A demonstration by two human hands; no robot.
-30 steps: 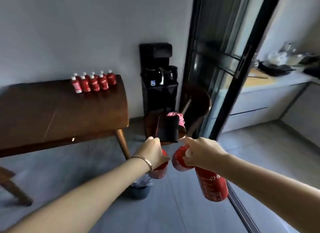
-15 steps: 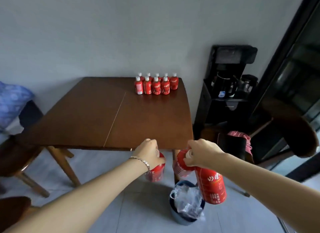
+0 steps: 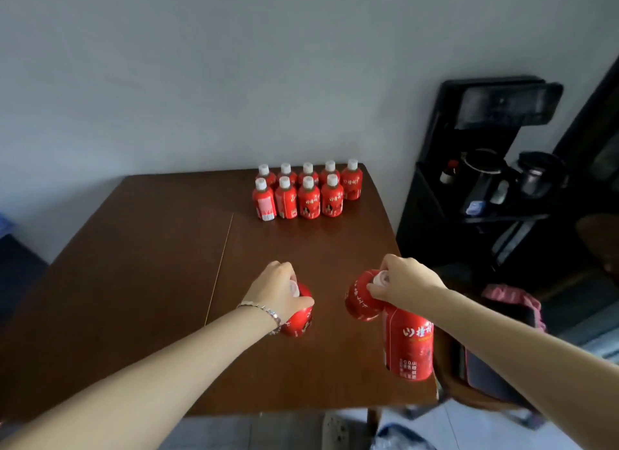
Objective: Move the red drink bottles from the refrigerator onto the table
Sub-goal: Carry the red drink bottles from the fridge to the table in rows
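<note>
My left hand (image 3: 279,290) grips one red drink bottle (image 3: 299,319) by its white cap, above the middle of the brown wooden table (image 3: 134,282). My right hand (image 3: 403,283) holds two red bottles by their necks: one (image 3: 361,295) tilts left, the other (image 3: 410,345) hangs down near the table's right edge. Several red bottles with white caps (image 3: 306,193) stand in two rows at the table's far right corner. The refrigerator is out of view.
A black rack (image 3: 485,168) with kettles stands against the wall, right of the table. A chair with a dark bag and pink cloth (image 3: 502,342) sits by the table's right edge. A bin with a plastic liner (image 3: 398,439) is on the floor below.
The view has swung left from the glass door and closed in on the table. Both hands, still holding their bottles, are now over the tabletop instead of over the floor.
</note>
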